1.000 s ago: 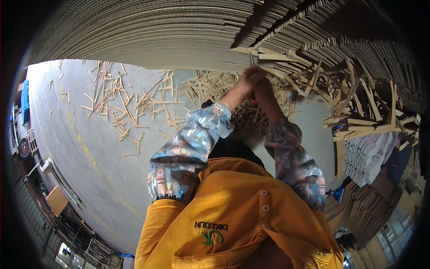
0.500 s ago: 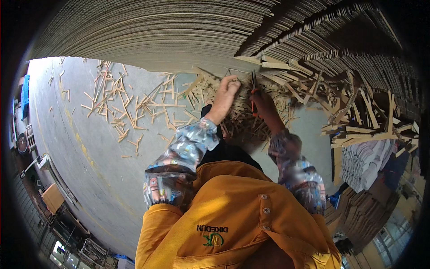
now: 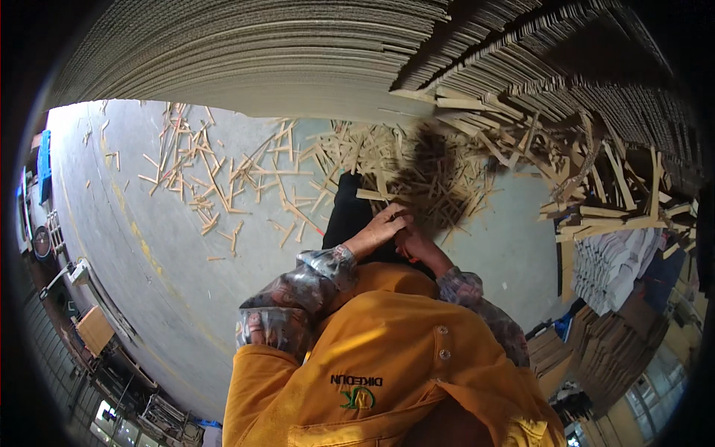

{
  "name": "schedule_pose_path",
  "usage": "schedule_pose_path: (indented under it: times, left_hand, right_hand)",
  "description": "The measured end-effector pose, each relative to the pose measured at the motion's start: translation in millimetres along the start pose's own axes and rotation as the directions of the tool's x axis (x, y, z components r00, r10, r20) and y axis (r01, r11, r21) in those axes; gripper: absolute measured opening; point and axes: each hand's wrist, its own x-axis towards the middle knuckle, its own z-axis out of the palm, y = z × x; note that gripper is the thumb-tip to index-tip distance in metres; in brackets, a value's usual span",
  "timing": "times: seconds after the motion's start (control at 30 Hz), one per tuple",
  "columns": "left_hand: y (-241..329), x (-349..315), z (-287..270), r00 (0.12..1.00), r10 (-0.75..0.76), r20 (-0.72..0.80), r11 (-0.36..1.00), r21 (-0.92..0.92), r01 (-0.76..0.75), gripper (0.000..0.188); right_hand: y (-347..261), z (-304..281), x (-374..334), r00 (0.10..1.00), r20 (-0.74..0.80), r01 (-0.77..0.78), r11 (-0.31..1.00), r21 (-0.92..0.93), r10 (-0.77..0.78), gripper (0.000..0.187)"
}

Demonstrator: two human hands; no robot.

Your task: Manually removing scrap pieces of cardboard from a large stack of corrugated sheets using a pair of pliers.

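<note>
Close to my body, my left hand [image 3: 378,229] is closed, its fingers bent over the fingers of my right hand [image 3: 418,244]. A pale cardboard strip [image 3: 372,195] lies just beyond the left fingertips, across the edge of my dark trouser leg [image 3: 347,212]; whether I grip it cannot be told. My right hand is curled into a fist. The red-handled pliers seen in it half a second ago are now hidden by the hands. Beyond stands a tall stack of cardboard sheets [image 3: 298,82], edges toward me.
Cardboard offcuts [image 3: 365,153] are heaped at the stack's foot and scattered leftward over the grey floor [image 3: 179,283]. Longer strips [image 3: 611,179] jut out at the right, above a pile of pale sheets [image 3: 614,268]. Brown cardboard [image 3: 607,343] is stacked at the lower right.
Both hands have drawn back from the stack toward my body and come together. The pliers have gone out of sight. A strip now shows by my left fingers.
</note>
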Motion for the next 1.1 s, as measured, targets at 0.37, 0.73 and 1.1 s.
schedule_pose_path:
  times: [0.37,0.73,1.1]
  left_hand:
    - [116,113,-21,0.921,0.330,-0.208,0.943,0.036,-0.330,0.041]
    - [92,100,-38,0.888,0.387,-0.248,0.922,0.081,-0.379,0.025]
    - [-81,61,-45,0.841,0.541,-0.016,0.810,0.278,-0.515,0.039]
  right_hand:
    - [-67,-116,136,0.558,-0.149,0.439,0.443,-0.782,-0.816,0.028]
    - [-52,-44,116,0.699,-0.187,0.490,0.651,-0.580,-0.691,0.016]
    - [-75,-4,16,0.795,0.171,0.604,0.784,-0.144,-0.582,0.015]
